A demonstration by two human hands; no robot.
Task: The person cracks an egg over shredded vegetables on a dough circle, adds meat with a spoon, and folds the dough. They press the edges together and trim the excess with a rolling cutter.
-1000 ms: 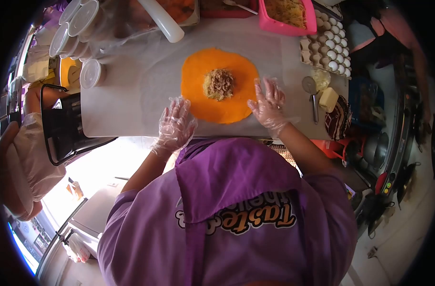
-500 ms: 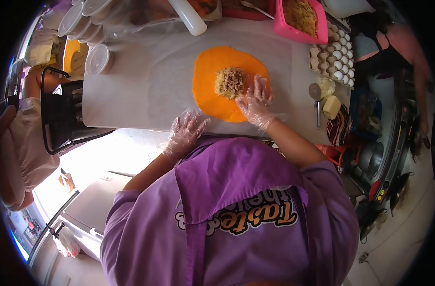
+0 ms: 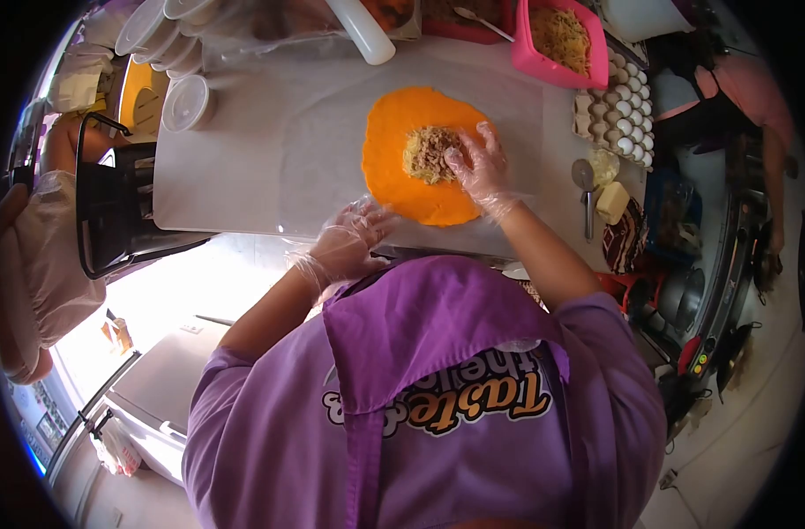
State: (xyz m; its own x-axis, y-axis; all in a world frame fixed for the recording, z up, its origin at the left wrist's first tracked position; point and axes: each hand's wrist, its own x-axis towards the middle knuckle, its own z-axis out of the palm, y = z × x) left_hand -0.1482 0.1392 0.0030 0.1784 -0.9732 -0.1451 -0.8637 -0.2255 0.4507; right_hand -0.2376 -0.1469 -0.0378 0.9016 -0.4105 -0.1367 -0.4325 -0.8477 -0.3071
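Observation:
A flat round of orange dough (image 3: 389,145) lies on the sheet-covered table (image 3: 235,176). On its middle is a small mound of shredded filling with brown minced bits (image 3: 430,155). My right hand (image 3: 483,169), in a clear plastic glove, is over the dough's right side, its fingers apart and the tips at the mound's right edge. My left hand (image 3: 354,236), gloved too, rests at the table's front edge near the dough's lower left, fingers spread and holding nothing.
Behind stand a pink container of filling (image 3: 523,53), a white cylinder (image 3: 364,33) and lidded tubs (image 3: 188,104). To the right are an egg tray (image 3: 614,110), a pastry cutter (image 3: 586,189) and a yellow block (image 3: 611,203). A person (image 3: 746,97) is at far right.
My right hand has risen slightly and its fingers have lifted toward the filling's right edge. My left hand has turned, its fingers now pointing more to the right. The view has shifted slightly.

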